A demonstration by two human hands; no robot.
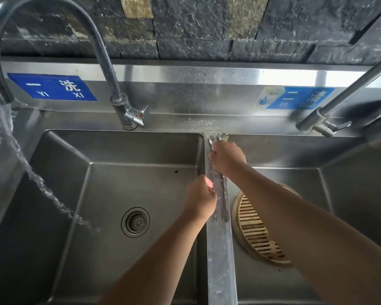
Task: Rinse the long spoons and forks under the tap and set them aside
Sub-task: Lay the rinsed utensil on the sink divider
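cutlery bundle (218, 188) is lying along the divider rim (221, 249) between the two basins, long axis running 12-to-6 | right hand (227, 158) is clenching around the 12 o'clock end | left hand (199, 198) is pinching it at 9 o'clock of the shafts, looks nearer the fork tines (225, 216) at 6 | tap stream (42, 186) is pouring way off at 9, so guessing the setting-aside bit

There is 1 view only, from a wide-angle camera on the person's head. It looks forward and steeply down over the double steel sink (141, 150), close above the divider (221, 249) between the 2 basins, facing the dark stone wall (207, 29) behind.
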